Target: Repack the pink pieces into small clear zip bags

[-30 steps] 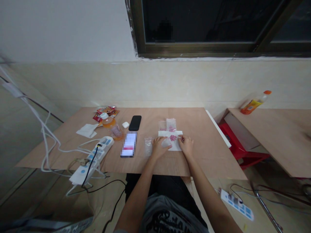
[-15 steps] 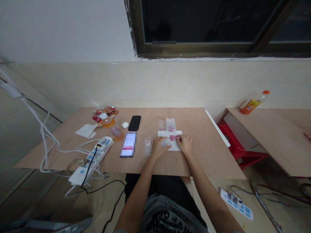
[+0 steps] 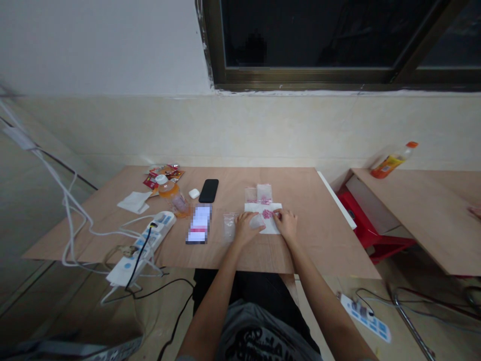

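Observation:
A sheet of white paper [image 3: 268, 229] lies on the wooden table with a small pile of pink beads [image 3: 267, 214] on it. My left hand [image 3: 246, 225] rests at the paper's left side, thumb and fingers around a small clear plastic bag [image 3: 256, 221]. At the pile's right edge, my right hand [image 3: 287, 223] has its fingertips drawn together against the paper; whatever they pinch is too small to make out. Behind the paper lie two clear bags [image 3: 264, 192] with some pink beads in them. Another clear zip bag [image 3: 229, 225] sits left of my left hand.
Left on the table [image 3: 323, 250] are a lit phone [image 3: 199, 224], a black phone [image 3: 209, 190], a white earbud case [image 3: 194, 193], an orange drink bottle [image 3: 173, 196], tissue [image 3: 134, 202], snack wrappers [image 3: 165, 175] and a power strip [image 3: 141, 249] with cables. A red stool [image 3: 361, 220] stands right.

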The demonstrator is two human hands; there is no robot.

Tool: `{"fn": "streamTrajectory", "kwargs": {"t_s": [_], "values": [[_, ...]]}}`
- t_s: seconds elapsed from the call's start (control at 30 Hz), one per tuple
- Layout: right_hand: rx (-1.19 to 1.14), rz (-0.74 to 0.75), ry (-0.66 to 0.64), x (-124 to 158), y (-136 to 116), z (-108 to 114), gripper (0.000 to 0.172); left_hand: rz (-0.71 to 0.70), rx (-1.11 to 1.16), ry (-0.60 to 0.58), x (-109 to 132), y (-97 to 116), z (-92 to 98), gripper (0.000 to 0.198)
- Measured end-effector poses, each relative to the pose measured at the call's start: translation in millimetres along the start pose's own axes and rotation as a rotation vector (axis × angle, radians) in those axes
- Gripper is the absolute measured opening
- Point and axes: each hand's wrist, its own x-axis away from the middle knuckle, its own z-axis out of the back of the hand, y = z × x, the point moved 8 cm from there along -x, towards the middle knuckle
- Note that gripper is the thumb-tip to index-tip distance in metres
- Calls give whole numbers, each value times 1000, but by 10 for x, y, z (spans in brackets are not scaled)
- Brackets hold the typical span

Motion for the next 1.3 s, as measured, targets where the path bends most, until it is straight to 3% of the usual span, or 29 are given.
{"fn": "streamTrajectory", "kwargs": {"t_s": [0.33,0.73,0.9,1.1,1.3], "values": [[-317,38,-5,59,-60,-1,43,-12,11,-15,4,-8,-21,51],[-497,202,-128,113,-324,-135,34,-25,-17,4,5,-30,-26,50],[-445,119,-103,33,-192,-110,35,-19,-12,1,5,-22,-34,50],[-205,10,3,-73,-1,-31,28,-3,0,-2,7,-16,-17,49],[-68,8,8,-60,9,-71,26,-20,25,5,1,-28,-37,49]]}}
